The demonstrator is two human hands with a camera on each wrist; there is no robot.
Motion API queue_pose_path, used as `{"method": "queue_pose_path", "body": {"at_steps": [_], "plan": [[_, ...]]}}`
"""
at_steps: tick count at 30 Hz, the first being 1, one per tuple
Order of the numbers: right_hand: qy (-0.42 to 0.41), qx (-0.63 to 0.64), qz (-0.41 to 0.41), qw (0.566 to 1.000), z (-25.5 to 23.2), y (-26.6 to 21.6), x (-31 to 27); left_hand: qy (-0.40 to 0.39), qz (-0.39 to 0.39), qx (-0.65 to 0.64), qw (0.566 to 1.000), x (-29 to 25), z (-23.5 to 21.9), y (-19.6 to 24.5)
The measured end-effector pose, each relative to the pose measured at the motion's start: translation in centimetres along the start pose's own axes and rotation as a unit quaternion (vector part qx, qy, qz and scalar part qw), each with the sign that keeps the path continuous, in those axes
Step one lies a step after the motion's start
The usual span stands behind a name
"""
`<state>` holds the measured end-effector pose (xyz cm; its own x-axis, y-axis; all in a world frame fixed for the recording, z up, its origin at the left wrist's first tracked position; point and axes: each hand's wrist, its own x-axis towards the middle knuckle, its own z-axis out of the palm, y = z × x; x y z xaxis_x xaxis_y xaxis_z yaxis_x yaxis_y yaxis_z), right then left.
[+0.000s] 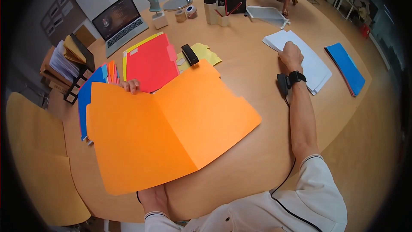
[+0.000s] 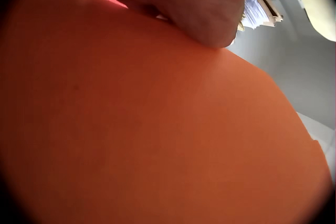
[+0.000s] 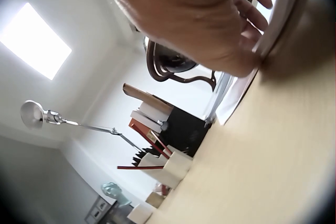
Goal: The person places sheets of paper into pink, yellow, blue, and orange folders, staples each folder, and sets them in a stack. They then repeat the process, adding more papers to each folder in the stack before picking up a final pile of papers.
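My left hand (image 1: 131, 87) holds an orange file folder (image 1: 133, 137) at its upper edge, the fingertips showing over the top and the rest of the hand hidden behind. The folder is spread wide, its crease running down the middle, raised over the near side of the desk. In the left wrist view the orange sheet (image 2: 157, 119) fills most of the picture, below the hand. At the right, my right hand (image 1: 292, 56) grips the left edge of a stack of white paper (image 1: 315, 66). The right wrist view has its thumb at the paper's edge and bent fingers (image 3: 252, 19) beyond.
Red folder (image 1: 150, 62) and yellow folders lie behind the orange one, with a black stapler (image 1: 190, 54) beside them. A blue folder (image 1: 345, 68) is at far right. Along the back stand a laptop (image 1: 120, 21), a bust (image 1: 152, 0), pen holders (image 1: 216, 13) and a clear tray (image 1: 268, 15).
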<state>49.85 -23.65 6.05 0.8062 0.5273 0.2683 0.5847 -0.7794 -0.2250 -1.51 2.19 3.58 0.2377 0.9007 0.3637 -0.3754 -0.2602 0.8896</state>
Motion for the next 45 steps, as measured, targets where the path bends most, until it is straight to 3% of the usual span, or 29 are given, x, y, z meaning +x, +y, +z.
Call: {"method": "queue_pose_path", "body": {"at_steps": [6,12,17,21,23,24,26,29,36,39,42,44,45], "plan": [[-0.002,0.073,0.051,0.996,0.6,0.1,0.8,-0.114,-0.033,-0.131,0.984,-1.0,-0.5,-2.0],[0.028,0.135,0.103,0.985,-0.6,0.5,1.0,-0.216,-0.062,-0.266,0.938,-0.3,-0.8,-4.0],[0.122,0.248,0.024,0.961,-3.5,-0.7,2.1,-0.286,-0.074,-0.364,0.883,-1.0,0.1,-5.7],[0.105,0.367,-0.090,0.920,-6.3,-3.4,2.7,-0.311,-0.072,-0.406,0.856,-2.4,-0.2,-5.2],[-0.041,0.581,-0.177,0.793,-8.0,-5.5,1.1,-0.373,-0.039,-0.416,0.828,-2.5,0.9,-4.4],[-0.044,0.583,-0.180,0.791,-9.3,-6.7,-0.3,-0.371,-0.037,-0.413,0.831,-2.2,0.5,-5.1],[-0.255,0.715,-0.192,0.622,-11.3,-9.1,-3.4,-0.349,-0.017,-0.450,0.822,-1.9,-0.7,-7.3],[-0.300,0.714,-0.163,0.611,-10.2,-11.3,-5.6,-0.325,-0.035,-0.439,0.837,-3.3,1.5,-4.2],[-0.480,0.653,-0.095,0.578,-3.2,-15.3,-9.3,-0.302,-0.031,-0.430,0.851,-2.6,0.2,-5.3],[-0.523,0.574,-0.072,0.626,-1.0,-16.0,-10.8,-0.291,-0.034,-0.429,0.855,-2.2,-0.5,-6.1],[-0.528,0.550,-0.040,0.646,-1.0,-16.4,-12.2,-0.281,-0.038,-0.431,0.857,-2.8,-0.2,-5.6],[-0.531,0.535,-0.055,0.655,-1.1,-16.2,-12.5,-0.268,-0.111,-0.424,0.858,-3.2,-0.1,-4.7],[-0.537,0.525,-0.057,0.658,-1.3,-16.1,-12.5,-0.267,-0.111,-0.424,0.858,-3.2,-0.4,-5.0]]}}
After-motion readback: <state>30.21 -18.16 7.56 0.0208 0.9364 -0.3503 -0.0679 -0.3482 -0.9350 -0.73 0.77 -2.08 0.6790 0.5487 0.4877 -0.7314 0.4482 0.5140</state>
